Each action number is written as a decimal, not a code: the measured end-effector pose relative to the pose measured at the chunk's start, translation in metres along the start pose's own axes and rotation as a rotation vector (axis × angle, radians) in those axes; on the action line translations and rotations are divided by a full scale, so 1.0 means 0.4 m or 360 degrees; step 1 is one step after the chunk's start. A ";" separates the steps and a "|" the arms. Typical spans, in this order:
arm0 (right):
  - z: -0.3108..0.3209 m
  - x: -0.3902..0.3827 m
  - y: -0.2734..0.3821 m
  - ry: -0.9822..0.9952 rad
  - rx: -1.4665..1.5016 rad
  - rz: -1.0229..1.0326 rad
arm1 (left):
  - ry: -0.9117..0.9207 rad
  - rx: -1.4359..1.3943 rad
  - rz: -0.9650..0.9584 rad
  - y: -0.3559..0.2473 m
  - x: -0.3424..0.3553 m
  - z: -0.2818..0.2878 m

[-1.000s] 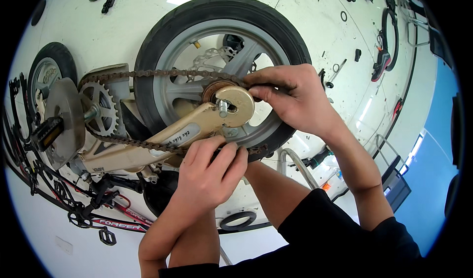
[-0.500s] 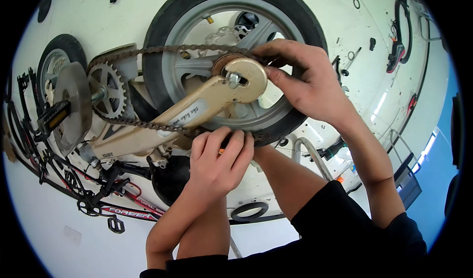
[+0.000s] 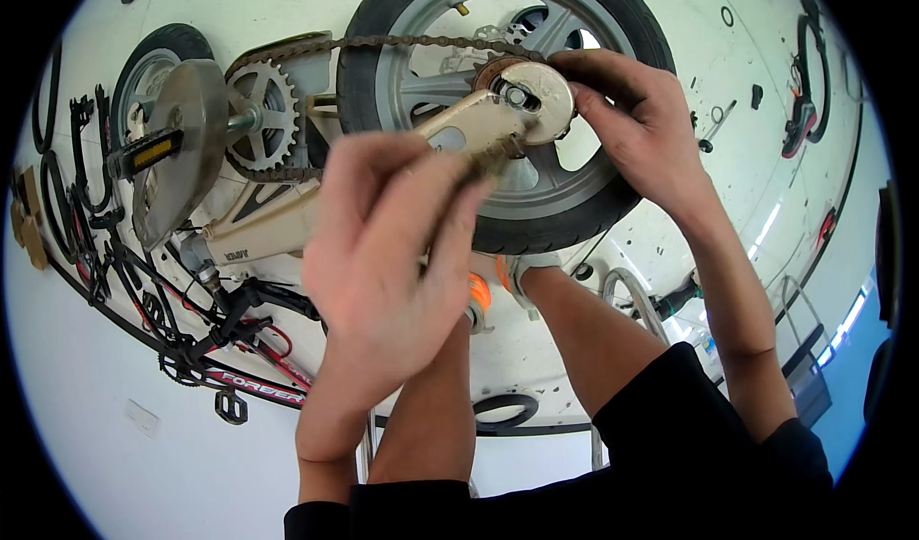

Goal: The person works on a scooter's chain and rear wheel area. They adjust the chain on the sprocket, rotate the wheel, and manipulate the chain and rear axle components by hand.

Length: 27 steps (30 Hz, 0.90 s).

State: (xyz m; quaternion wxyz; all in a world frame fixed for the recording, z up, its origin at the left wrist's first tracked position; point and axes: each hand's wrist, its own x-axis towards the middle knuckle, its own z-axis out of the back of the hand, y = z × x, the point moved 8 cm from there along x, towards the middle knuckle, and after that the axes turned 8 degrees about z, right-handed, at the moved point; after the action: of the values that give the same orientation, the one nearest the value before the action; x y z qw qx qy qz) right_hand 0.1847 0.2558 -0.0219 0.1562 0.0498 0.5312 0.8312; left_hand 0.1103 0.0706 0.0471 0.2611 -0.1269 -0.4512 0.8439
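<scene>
The bicycle chain [image 3: 402,41], rusty brown, runs from the toothed chainring [image 3: 264,119] to the small rear sprocket [image 3: 493,73]. My right hand [image 3: 643,119] is closed at the sprocket's far side, thumb and fingers pinching around the chain there. My left hand [image 3: 392,253], smeared by motion, is raised in front of the beige frame arm [image 3: 258,229]. Its fingers are closed, with dark chain-like links showing at the fingertips below the axle nut [image 3: 517,97]. The left hand hides the lower chain run's middle. Behind the arm stands the grey spoked wheel [image 3: 421,90] with its black tyre.
A crank with a black pedal [image 3: 148,154] and a round metal guard [image 3: 187,147] sits at left. A red and black bicycle frame [image 3: 254,384] lies lower left. A loose black ring [image 3: 505,413] is near my feet. Tools and small parts are scattered at right.
My left hand has risen from the lower chain by the tyre toward the axle. My right hand stays at the sprocket. The whole view has shifted, with the bicycle now further right and higher.
</scene>
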 end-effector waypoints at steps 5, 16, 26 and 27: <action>-0.004 -0.003 -0.001 -0.0041 0.0050 -0.0006 | -0.0219 -0.0622 0.0411 0.093 -0.008 -0.019; -0.002 -0.002 -0.014 -0.0053 0.0050 0.0001 | 0.0017 0.0196 -0.0225 0.095 0.181 -0.018; 0.000 0.006 -0.015 0.0014 0.0093 -0.0110 | 0.0905 0.0658 -0.0080 0.149 0.144 -0.126; -0.001 0.003 -0.016 0.0011 0.0118 -0.0126 | 0.0937 0.0733 -0.0092 0.148 0.147 -0.132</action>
State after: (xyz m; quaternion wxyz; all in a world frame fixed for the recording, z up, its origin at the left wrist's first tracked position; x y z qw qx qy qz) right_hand 0.1849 0.2585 -0.0279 0.1852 0.0318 0.5638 0.8042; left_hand 0.0658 0.1130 -0.0301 0.4249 -0.2892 -0.1584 0.8430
